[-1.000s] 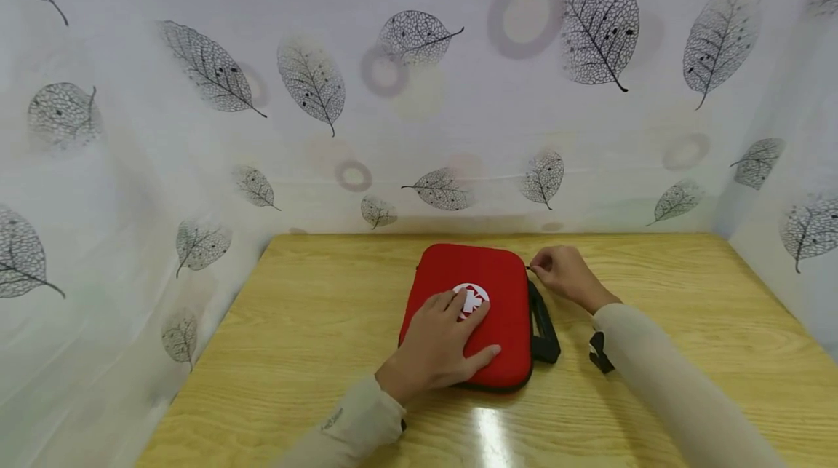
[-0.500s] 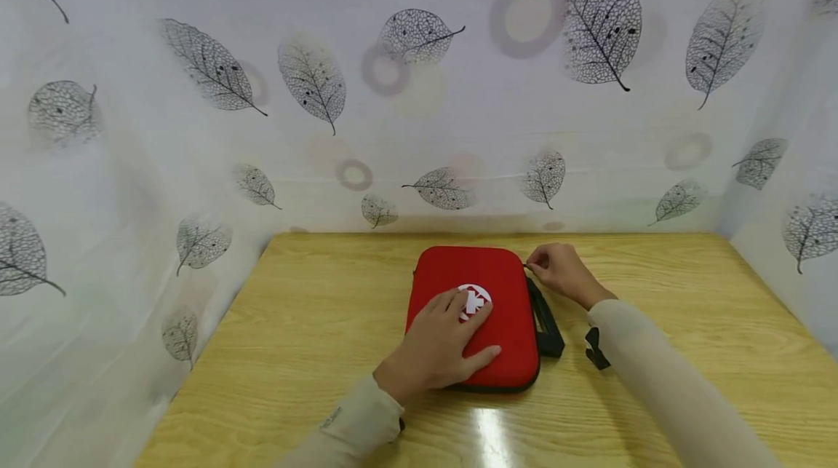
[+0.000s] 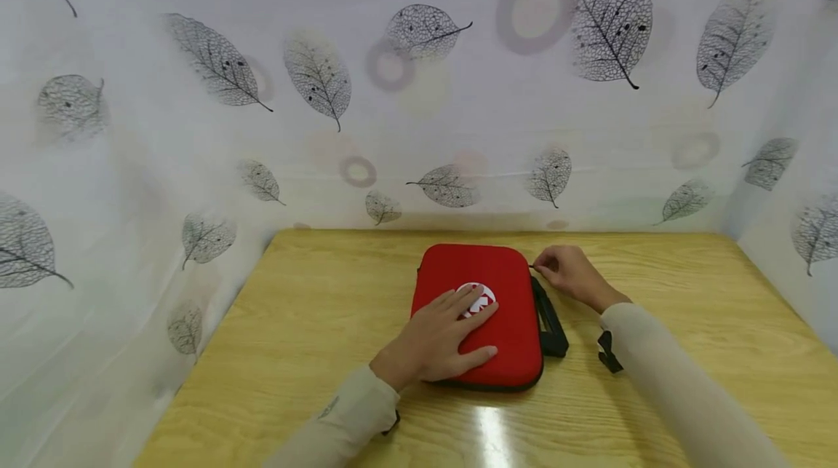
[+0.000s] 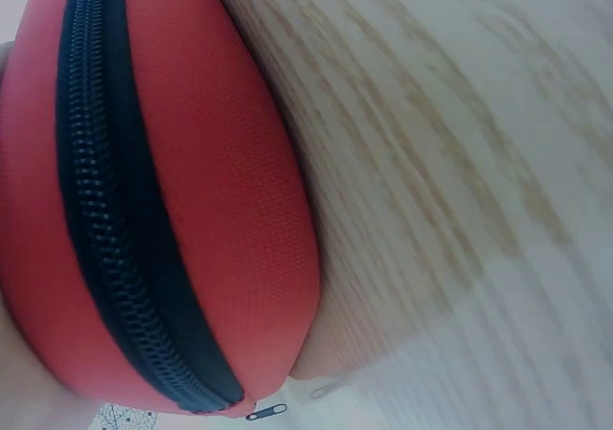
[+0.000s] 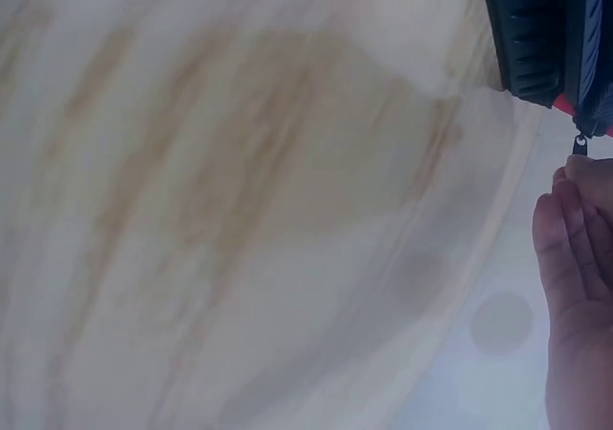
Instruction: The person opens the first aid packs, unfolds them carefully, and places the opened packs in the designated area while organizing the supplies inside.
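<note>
A red zippered first-aid case (image 3: 511, 271) lies flat on the table, a white round emblem (image 3: 483, 300) on its lid. My left hand (image 3: 437, 340) rests on the lid with fingers spread, partly over the emblem. At the case's far right corner, my right hand (image 3: 572, 275) pinches a small black zipper pull (image 5: 579, 146) between thumb and finger. Beside that corner, a black carry handle (image 3: 551, 326) sticks out along the right side. The left wrist view shows the zipper teeth (image 4: 96, 200) meshed along one side, with a second zipper pull (image 4: 266, 412) at the corner.
The wood-grain table (image 3: 314, 322) extends on both sides of the case. Behind it and at the sides hangs a pale leaf-print sheet (image 3: 366, 111). A dark band or strap (image 3: 609, 351) shows at the right wrist.
The case has turned slightly, its near end shifting right. My left fingers lie a little farther over the emblem. The right hand keeps its pinch at the far corner.
</note>
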`<state>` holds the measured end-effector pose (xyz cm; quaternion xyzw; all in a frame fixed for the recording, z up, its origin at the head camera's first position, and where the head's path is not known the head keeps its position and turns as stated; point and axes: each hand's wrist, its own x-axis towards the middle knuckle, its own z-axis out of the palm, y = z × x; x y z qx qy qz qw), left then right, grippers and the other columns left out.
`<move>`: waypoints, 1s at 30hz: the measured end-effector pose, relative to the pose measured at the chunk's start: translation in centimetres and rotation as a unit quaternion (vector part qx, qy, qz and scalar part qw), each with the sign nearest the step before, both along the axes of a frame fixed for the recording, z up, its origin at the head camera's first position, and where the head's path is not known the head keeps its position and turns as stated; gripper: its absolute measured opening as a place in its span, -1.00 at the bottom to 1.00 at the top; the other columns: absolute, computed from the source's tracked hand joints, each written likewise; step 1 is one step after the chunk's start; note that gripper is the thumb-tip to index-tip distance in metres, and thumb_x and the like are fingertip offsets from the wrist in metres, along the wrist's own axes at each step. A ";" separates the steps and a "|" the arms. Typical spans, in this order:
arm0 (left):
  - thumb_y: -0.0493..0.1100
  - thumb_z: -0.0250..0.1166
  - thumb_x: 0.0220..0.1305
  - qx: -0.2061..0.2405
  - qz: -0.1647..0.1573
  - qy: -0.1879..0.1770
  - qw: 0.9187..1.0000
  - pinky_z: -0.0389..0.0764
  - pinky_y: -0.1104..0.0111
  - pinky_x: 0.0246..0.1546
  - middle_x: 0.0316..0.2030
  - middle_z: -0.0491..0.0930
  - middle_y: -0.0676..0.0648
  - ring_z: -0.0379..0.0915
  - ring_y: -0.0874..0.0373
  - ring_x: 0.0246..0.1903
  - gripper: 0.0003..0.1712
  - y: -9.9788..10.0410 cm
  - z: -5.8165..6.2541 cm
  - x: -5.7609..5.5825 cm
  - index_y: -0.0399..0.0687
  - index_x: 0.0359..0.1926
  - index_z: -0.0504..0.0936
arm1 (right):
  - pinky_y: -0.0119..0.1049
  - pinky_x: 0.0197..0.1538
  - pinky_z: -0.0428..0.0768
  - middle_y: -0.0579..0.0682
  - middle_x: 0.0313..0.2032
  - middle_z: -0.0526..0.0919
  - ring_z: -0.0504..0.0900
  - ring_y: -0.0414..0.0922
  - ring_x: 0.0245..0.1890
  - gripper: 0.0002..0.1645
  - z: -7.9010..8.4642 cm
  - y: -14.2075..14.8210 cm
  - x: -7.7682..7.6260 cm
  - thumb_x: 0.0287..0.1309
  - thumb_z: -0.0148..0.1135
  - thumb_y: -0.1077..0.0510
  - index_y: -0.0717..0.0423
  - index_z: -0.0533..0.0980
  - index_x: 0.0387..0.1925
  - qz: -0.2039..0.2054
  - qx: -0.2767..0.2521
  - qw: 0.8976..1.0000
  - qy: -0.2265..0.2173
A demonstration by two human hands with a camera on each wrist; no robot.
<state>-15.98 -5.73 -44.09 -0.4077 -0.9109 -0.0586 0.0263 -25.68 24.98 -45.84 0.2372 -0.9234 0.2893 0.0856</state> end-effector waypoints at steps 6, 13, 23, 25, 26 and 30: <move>0.42 -0.08 0.43 -0.001 0.009 0.001 1.000 0.09 0.22 0.49 0.56 0.07 -0.05 0.00 0.06 0.53 -0.20 0.3 0.0 0.0 0.28 0.57 0.18 | -0.07 -0.25 0.67 0.10 -0.34 0.72 0.68 -0.01 -0.35 -0.94 -0.2 0.3 0.4 0.20 0.34 0.40 0.30 0.69 -0.28 0.005 0.004 1.000 0.014; 0.42 -0.08 0.42 -0.007 0.013 -0.003 1.000 0.06 0.21 0.50 0.56 0.09 -0.04 0.00 0.06 0.52 -0.20 0.4 0.0 0.0 0.31 0.57 0.18 | -0.15 -0.30 0.66 0.08 -0.36 0.71 0.67 -0.05 -0.39 -0.94 -0.5 0.5 0.6 0.17 0.35 0.40 0.32 0.67 -0.28 0.009 -0.005 1.000 0.028; 0.40 -0.06 0.43 -0.010 0.014 0.018 1.000 0.07 0.21 0.50 0.54 0.13 -0.04 0.03 0.08 0.51 -0.23 0.6 -0.2 -0.1 0.29 0.55 0.23 | -0.21 -0.33 0.66 0.06 -0.38 0.71 0.67 -0.10 -0.41 -0.93 -0.6 1.0 1.3 0.17 0.36 0.42 0.31 0.68 -0.29 0.019 -0.010 0.999 0.029; 0.40 -0.06 0.42 -0.010 0.014 0.019 1.000 0.07 0.21 0.49 0.54 0.13 -0.04 0.03 0.08 0.51 -0.23 0.6 -0.2 -0.1 0.30 0.55 0.23 | -0.22 -0.34 0.66 0.05 -0.39 0.71 0.67 -0.10 -0.41 -0.93 -0.5 1.2 1.6 0.15 0.36 0.43 0.30 0.69 -0.30 0.020 -0.013 0.999 0.030; 0.40 -0.06 0.42 -0.010 0.015 0.018 1.000 0.08 0.21 0.49 0.54 0.13 -0.04 0.04 0.08 0.51 -0.22 0.6 -0.2 -0.1 0.30 0.55 0.23 | -0.22 -0.34 0.66 0.06 -0.39 0.71 0.67 -0.10 -0.41 -0.93 -0.5 1.2 1.8 0.15 0.36 0.43 0.29 0.69 -0.31 0.021 -0.015 0.999 0.028; 0.40 -0.04 0.41 -0.010 0.016 0.018 1.000 0.10 0.20 0.49 0.54 0.12 -0.05 0.04 0.07 0.50 -0.22 0.6 -0.2 -0.1 0.29 0.55 0.23 | -0.25 -0.33 0.66 0.03 -0.39 0.71 0.67 -0.12 -0.41 -0.93 -0.4 1.4 2.4 0.17 0.37 0.41 0.26 0.70 -0.31 0.022 -0.013 0.999 0.020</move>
